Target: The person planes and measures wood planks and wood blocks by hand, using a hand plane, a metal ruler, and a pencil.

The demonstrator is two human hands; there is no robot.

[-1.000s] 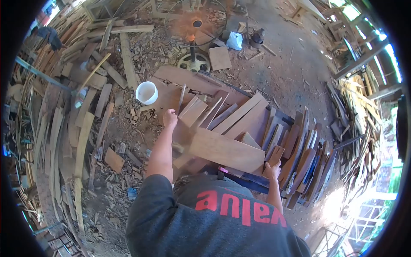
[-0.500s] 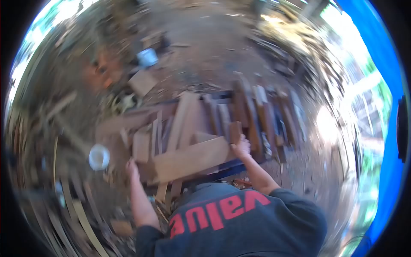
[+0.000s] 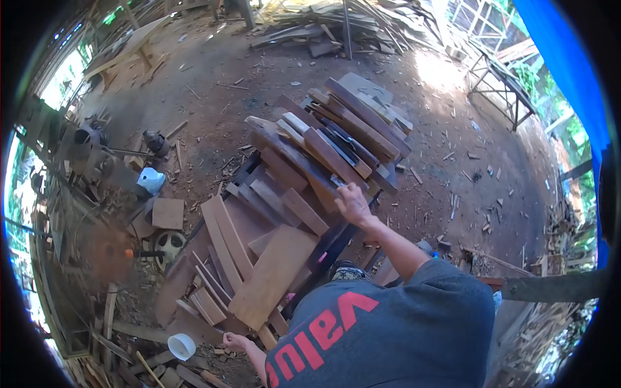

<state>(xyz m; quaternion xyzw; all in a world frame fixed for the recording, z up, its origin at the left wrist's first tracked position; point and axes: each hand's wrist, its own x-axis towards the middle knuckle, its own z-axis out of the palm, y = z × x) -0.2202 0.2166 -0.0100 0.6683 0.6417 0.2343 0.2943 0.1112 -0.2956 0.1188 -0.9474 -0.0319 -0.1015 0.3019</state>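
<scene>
My right hand [image 3: 354,205] is at the near end of the stacked planks [image 3: 336,152], its fingers curled. A small shiny piece [image 3: 337,181] shows right at its fingertips; I cannot make out what it is. My left hand [image 3: 235,341] is low at the near left edge of the work surface, fingers closed, and whatever is in them is too small to name. Between the hands a wide, pale wooden board [image 3: 275,275] lies slanted over other pieces. Beside it rest a long narrow board [image 3: 226,236] and a short brown block [image 3: 306,211].
A white bucket [image 3: 182,347] stands at the lower left, near a spoked wheel [image 3: 169,246]. A pale blue container [image 3: 151,181] sits farther back. Wood scraps litter the dirt floor [image 3: 430,213]. A lumber pile [image 3: 330,29] lies at the back, with a metal frame [image 3: 501,84] at the right.
My view has turned right, so the scene appears rotated. My right hand has moved from beside the short brown block to the stacked planks. My left hand remains low at the left, closed.
</scene>
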